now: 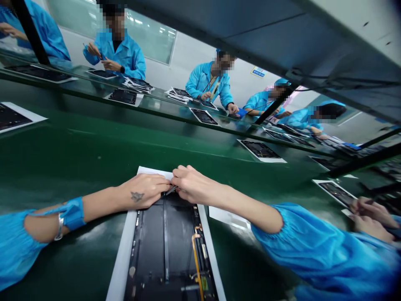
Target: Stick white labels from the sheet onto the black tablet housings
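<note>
In front of me a tablet with its inside exposed [153, 246] lies on a white sheet of paper [117, 267]. It has dark battery panels and an orange flex cable [197, 259] along its right side. My left hand [145, 190] rests at the tablet's far edge, fingers bent down onto it; whatever they press or pinch is hidden. My right hand [194, 184] meets it there, its fingers closed on thin metal tweezers [171, 190] whose tips point down at the tablet's far end.
Several other opened tablets on paper lie along the green bench, among them one tablet [261, 149] beyond my right hand. Co-workers in blue smocks sit across the bench. At the right a co-worker's hands [372, 217] work near another tablet [336, 193]. A shelf [250, 33] hangs overhead.
</note>
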Demonstrator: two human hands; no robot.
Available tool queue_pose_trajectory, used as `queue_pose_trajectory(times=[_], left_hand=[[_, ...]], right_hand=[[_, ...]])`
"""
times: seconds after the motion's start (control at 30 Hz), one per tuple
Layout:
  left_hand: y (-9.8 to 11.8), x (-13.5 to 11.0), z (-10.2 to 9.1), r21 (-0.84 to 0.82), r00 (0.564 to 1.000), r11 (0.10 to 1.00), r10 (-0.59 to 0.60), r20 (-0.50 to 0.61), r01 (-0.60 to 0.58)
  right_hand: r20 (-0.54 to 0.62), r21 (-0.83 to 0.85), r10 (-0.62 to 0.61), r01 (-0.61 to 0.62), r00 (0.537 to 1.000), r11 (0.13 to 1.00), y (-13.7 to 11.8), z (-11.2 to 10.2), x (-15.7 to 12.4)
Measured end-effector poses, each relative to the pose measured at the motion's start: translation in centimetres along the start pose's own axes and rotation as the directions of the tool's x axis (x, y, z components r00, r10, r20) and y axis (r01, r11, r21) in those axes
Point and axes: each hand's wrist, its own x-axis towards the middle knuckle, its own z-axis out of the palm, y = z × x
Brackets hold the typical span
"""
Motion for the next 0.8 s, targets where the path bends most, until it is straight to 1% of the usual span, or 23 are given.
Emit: queue_pose_trajectory(times=[0.1, 0.17, 0.23, 0.3, 0.33, 0.37, 0.4, 0.43, 0.47, 0.5, 0.53, 0.57, 0.63, 0.73, 0.8], left_hand=[[0.0, -0.1, 0.0, 0.001, 1.000, 1.000, -0.003, 0.011, 0.003], [0.0, -0.2, 0.1, -0.002, 1.000, 1.000, -0.005, 0.019, 0.005], [0.0, -0.2, 0.3, 0.001, 1.000, 1.000, -0.001, 0.011, 0.001], [0.0, -0.2, 0.4, 0.013, 1.000, 1.000, -0.001, -0.012, 0.001], [0.0, -0.2, 0.5, 0.020, 1.000, 1.000, 0.000, -0.023, 0.001], [0.0, -0.1, 0.5, 0.025, 1.000, 1.000, -0.002, -0.028, 0.003], [0.1, -0.1, 0.5, 0.026, 1.000, 1.000, -0.003, -0.029, 0.004], [0.1, 0.0, 0.5, 0.024, 1.000, 1.000, -0.002, -0.026, 0.002], [0.2, 0.0, 0.4, 0.022, 1.000, 1.000, -0.002, -0.022, 0.002], [0.3, 0.0, 0.3, 0.021, 1.000, 1.000, -0.001, -0.018, 0.002], [0.3, 0.1, 0.2, 0.022, 1.000, 1.000, -0.002, -0.018, 0.002], [0.4, 0.1, 0.1, 0.026, 1.000, 1.000, 0.000, -0.023, 0.001], [0.4, 0.1, 0.0, 0.039, 1.000, 0.999, 0.005, -0.027, -0.004], [0.4, 0.1, -0.1, 0.049, 1.000, 0.999, 0.010, -0.029, -0.009], [0.4, 0.0, -0.1, 0.045, 0.999, 0.999, 0.011, -0.032, -0.009]], right_hand=[[0.054, -0.048, -0.018, 0.021, 0.998, 0.999, 0.2, -0.5, -0.2], [0.085, -0.045, -0.006, 0.010, 0.996, 0.999, 0.7, -0.6, -0.8], [0.091, 0.002, 0.025, -0.026, 0.995, 1.000, 1.4, -0.3, -1.7], [0.058, 0.080, 0.067, -0.071, 0.996, 0.994, 2.1, 0.4, -2.6], [0.006, 0.118, 0.099, -0.099, 0.995, 0.988, 2.3, 0.9, -3.1], [-0.077, 0.157, 0.139, -0.125, 0.987, 0.980, 2.3, 1.6, -3.5], [-0.177, 0.203, 0.175, -0.138, 0.969, 0.969, 2.2, 2.2, -3.9], [-0.281, 0.258, 0.203, -0.130, 0.938, 0.957, 2.0, 3.0, -4.2], [-0.370, 0.316, 0.217, -0.098, 0.903, 0.944, 1.7, 3.7, -4.5], [-0.430, 0.368, 0.215, -0.047, 0.877, 0.929, 1.3, 4.4, -4.7], [-0.458, 0.406, 0.194, 0.010, 0.868, 0.914, 0.9, 4.9, -4.9], [-0.463, 0.423, 0.163, 0.055, 0.871, 0.904, 0.5, 5.4, -5.0], [-0.433, 0.405, 0.110, 0.084, 0.894, 0.910, 0.2, 5.7, -5.3], [-0.348, 0.370, 0.090, 0.048, 0.933, 0.928, 0.4, 5.3, -5.9], [-0.327, 0.399, 0.130, 0.012, 0.936, 0.917, 0.8, 5.0, -6.3]])
